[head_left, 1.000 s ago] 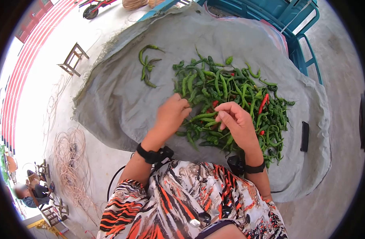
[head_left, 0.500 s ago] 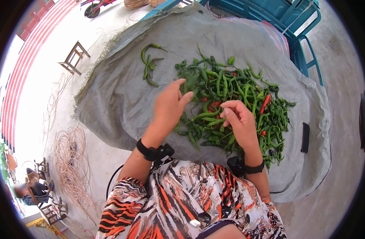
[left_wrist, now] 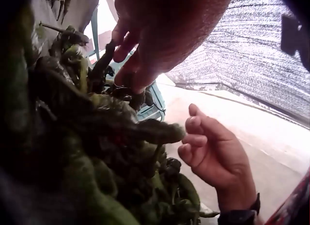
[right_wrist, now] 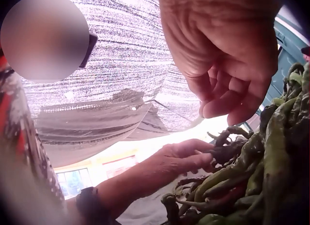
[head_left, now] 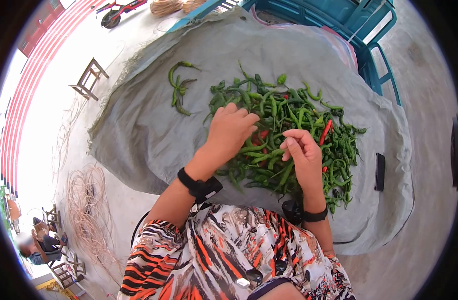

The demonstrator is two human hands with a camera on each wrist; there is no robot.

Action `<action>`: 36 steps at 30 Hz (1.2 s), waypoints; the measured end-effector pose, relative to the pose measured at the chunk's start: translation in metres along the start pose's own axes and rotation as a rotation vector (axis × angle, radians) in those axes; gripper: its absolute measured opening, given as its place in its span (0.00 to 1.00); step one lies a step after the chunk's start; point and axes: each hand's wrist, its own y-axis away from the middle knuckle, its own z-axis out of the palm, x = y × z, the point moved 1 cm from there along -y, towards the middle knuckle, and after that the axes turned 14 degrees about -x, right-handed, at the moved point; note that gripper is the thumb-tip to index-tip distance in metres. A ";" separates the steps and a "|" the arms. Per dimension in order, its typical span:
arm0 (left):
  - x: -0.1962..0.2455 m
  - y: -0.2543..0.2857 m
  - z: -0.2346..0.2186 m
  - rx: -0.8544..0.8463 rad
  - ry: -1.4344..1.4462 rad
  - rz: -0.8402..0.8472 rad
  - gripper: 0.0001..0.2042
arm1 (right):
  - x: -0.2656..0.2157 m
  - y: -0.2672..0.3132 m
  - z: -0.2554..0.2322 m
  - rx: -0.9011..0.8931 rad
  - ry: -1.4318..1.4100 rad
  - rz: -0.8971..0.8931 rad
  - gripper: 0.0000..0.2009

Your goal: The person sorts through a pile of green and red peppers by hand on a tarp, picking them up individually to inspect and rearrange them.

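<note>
A heap of green chili peppers (head_left: 304, 112) with a few red ones among them lies on a grey cloth (head_left: 139, 125). At the heap's left side my left hand (head_left: 231, 131) reaches in, palm down. Its fingers pinch a dark green chili pepper (left_wrist: 102, 61), which also shows at the fingertips in the right wrist view. Just over the middle of the heap hovers my right hand (head_left: 304, 156). Its fingers (right_wrist: 220, 106) hang loosely curled, with nothing visible between them. A small separate group of chili peppers (head_left: 178, 90) lies to the upper left.
A black phone-like object (head_left: 379, 172) rests on the cloth at right. Behind the cloth stands a blue metal cart frame (head_left: 374, 65). On the floor at left are a wooden stool (head_left: 90, 80), tangled cord (head_left: 89, 200) and a seated person (head_left: 41, 245).
My left hand first lifted from the heap's left side with its fingers spread, then came back down to the right into the peppers. The right hand has stayed nearly in place.
</note>
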 end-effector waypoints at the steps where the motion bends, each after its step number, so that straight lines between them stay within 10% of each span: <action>1: 0.000 0.002 -0.005 -0.017 0.099 -0.020 0.11 | 0.001 0.000 -0.001 0.010 -0.002 0.001 0.08; 15: 0.010 0.031 -0.031 -0.177 1.283 -0.305 0.14 | -0.002 -0.008 0.004 -0.070 0.005 0.096 0.14; 36: -0.002 0.029 -0.023 -0.321 1.470 -0.371 0.14 | 0.007 -0.012 0.008 -0.157 -0.077 0.032 0.11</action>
